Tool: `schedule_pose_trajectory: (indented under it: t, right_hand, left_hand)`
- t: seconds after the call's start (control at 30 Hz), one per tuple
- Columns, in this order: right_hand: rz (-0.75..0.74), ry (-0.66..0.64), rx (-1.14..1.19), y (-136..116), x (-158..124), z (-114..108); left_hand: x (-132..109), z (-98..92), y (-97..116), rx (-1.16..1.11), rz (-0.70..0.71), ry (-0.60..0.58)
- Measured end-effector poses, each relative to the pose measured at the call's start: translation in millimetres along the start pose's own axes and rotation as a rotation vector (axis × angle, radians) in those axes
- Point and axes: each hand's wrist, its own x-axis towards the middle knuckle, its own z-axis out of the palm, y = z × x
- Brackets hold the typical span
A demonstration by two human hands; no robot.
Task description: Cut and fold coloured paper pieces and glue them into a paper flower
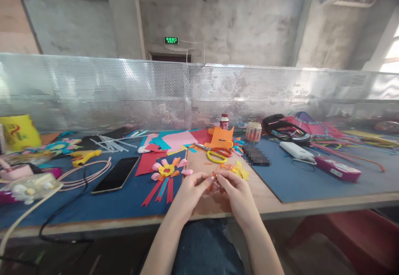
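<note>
My left hand [195,187] and my right hand [233,188] meet over the brown board [205,208]. Thumbs and fingers of both pinch a small orange paper piece [215,176], mostly hidden by the fingertips. Just beyond them lie orange paper bits [229,167] and a yellow paper flower [242,172]. Scissors [216,157] with yellow and orange handles rest farther back, near a cut orange paper sheet [220,137]. Left of my hands lies a paper flower [166,170] with pink and orange petals, a yellow centre and red and blue ribbon tails.
Coloured paper sheets [179,139] lie behind the flower. At left are a phone [116,175], a yellow glue gun [85,157] and cables [93,179]. At right stand a jar [253,132], a white power bank [296,151] and a purple box [337,169]. A perforated metal screen [249,96] closes the back.
</note>
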Motion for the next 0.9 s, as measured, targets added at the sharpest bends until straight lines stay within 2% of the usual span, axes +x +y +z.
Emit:
schedule_pose_trajectory:
  t: [0.37,0.63,0.9]
  right_hand:
    - [0.016,0.026,0.013,-1.5,-1.1,1.3]
    - [0.02,0.014,0.034,-0.3,-1.0,-0.1]
    - [0.009,0.017,0.032,0.6,-1.5,-0.7]
  left_hand:
    - [-0.2,-0.8,-1.7,0.044,0.055,-0.04]
    - [-2.1,-1.2,1.1,0.085,0.04,0.005]
    - [-1.6,-1.7,-0.6,0.075,0.021,-0.015]
